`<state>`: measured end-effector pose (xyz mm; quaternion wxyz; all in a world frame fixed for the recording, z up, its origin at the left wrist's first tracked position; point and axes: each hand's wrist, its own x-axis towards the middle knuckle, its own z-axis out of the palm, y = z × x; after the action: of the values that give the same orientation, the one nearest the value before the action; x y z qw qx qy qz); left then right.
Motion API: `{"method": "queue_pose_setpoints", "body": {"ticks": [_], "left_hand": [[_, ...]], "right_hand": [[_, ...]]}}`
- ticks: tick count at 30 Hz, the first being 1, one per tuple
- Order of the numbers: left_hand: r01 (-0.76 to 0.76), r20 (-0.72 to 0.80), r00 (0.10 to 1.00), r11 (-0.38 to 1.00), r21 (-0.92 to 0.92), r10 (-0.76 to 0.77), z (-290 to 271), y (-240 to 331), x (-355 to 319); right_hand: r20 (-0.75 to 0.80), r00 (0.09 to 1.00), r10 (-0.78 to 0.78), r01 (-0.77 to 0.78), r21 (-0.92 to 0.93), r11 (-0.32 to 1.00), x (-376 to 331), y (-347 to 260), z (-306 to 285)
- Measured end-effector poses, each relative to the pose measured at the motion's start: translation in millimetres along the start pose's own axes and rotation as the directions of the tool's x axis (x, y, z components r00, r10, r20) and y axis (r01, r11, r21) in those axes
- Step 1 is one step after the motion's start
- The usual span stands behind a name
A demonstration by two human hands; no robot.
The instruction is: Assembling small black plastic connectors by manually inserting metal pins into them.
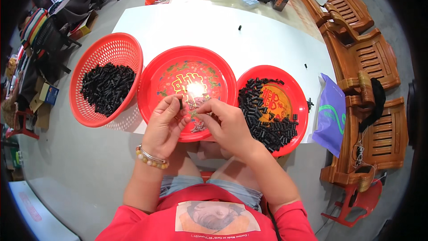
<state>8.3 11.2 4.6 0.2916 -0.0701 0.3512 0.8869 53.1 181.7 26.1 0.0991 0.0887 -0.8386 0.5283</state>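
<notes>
My left hand (166, 122) pinches a small black tube-shaped part (180, 103) between thumb and fingers over the middle red plate (154, 80). My right hand (225, 122) is beside it, fingertips closed on a tiny metal piece that is too small to make out. A little pile of small metal pieces (197, 125) lies on that plate under my hands. To the left a red mesh basket (100, 49) holds a heap of black parts (107, 87). On the right, a red plate (290, 80) carries more black parts (263, 118).
The plates rest on a white table (223, 35). Two stray black parts (239, 27) lie further out on it. A purple bag (332, 116) hangs at the table's right edge. Wooden benches (365, 58) stand to the right, a red stool (356, 201) at lower right.
</notes>
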Motion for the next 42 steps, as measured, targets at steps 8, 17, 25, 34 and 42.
{"method": "queue_pose_setpoints", "body": {"ticks": [8, 17, 25, 34, 42], "left_hand": [[0.076, 0.007, 0.997, 0.996, -0.056, -0.075, 31, -27, 0], [0.095, 0.011, 0.995, 0.995, -0.029, -0.095, 43, -32, -5], [0.112, 0.025, 0.993, 0.994, -0.01, -0.112, 43, -35, -8], [0.198, -0.005, 0.98, 0.979, -0.056, -0.198, 45, -41, -9], [0.225, 0.055, 0.974, 0.961, -0.16, -0.219, 27, -34, -4]], "right_hand": [[-0.198, 0.98, 0.019, -0.016, 0.014, 1.0, -17, -14, -7], [-0.312, 0.94, -0.14, 0.087, -0.178, 0.98, -27, -4, -12], [-0.312, 0.932, -0.183, 0.062, -0.361, 0.931, -32, -5, -14], [-0.169, 0.986, -0.017, -0.024, -0.232, 0.972, -29, -1, -36], [-0.507, 0.857, 0.09, -0.314, -0.376, 0.872, -21, 79, -96]]}}
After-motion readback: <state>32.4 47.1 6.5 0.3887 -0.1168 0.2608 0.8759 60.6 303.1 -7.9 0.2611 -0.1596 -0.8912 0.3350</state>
